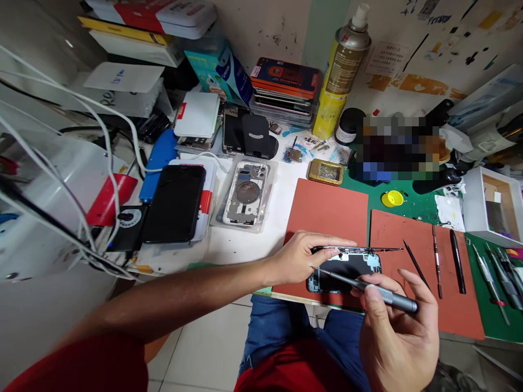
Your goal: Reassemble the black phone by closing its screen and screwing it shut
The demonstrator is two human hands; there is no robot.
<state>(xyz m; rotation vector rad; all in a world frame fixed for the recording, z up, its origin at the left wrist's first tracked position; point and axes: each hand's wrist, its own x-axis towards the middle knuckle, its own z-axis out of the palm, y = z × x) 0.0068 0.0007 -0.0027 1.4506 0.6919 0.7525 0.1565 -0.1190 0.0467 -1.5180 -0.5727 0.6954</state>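
Left hand [304, 258] closed, with its fingers over a thin dark strip [359, 249], too blurred for exact naming, just above a smartphone body [347, 272]. The smartphone body lying flat across the gap between two orange-red silicone mats [327, 212], near their lower edges. Right hand [398, 332] firmly grasping a grey precision screwdriver [388, 294], with the tip just over the dark surface of the phone.

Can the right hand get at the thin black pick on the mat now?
Probably yes: nothing lies between the right hand and the thin black pick, but it holds a precision screwdriver, likely to be set down first.
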